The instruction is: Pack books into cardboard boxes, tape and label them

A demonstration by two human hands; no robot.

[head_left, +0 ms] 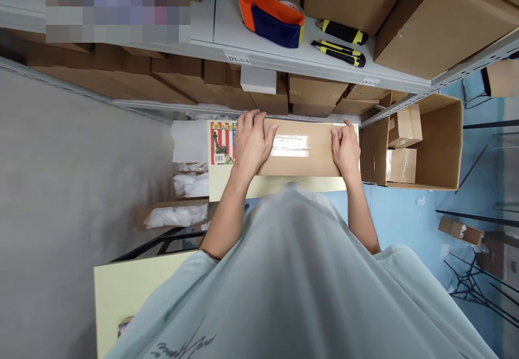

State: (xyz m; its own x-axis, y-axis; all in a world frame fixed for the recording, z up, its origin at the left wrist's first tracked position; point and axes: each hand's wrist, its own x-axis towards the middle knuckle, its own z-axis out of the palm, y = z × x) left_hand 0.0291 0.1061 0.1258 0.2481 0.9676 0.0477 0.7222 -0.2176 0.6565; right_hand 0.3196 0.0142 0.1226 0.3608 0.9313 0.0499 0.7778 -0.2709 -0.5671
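A long, flat cardboard box (300,161) lies across a pale yellow tabletop (221,186), with shiny clear tape along its middle. My left hand (252,140) grips the box's left end, fingers over the far side and thumb on top. At the right end my right hand (346,145) holds the box with bent fingers. Just left of my left hand is a book (221,143) with red and white stripes and a Statue of Liberty on its cover, partly covered by that hand.
Above the table, a grey shelf (227,18) carries an orange and blue tape dispenser (275,21), box cutters (340,51) and cardboard boxes. To the right stands an open carton (440,143) with smaller boxes inside. White packing material (176,215) sits at the left.
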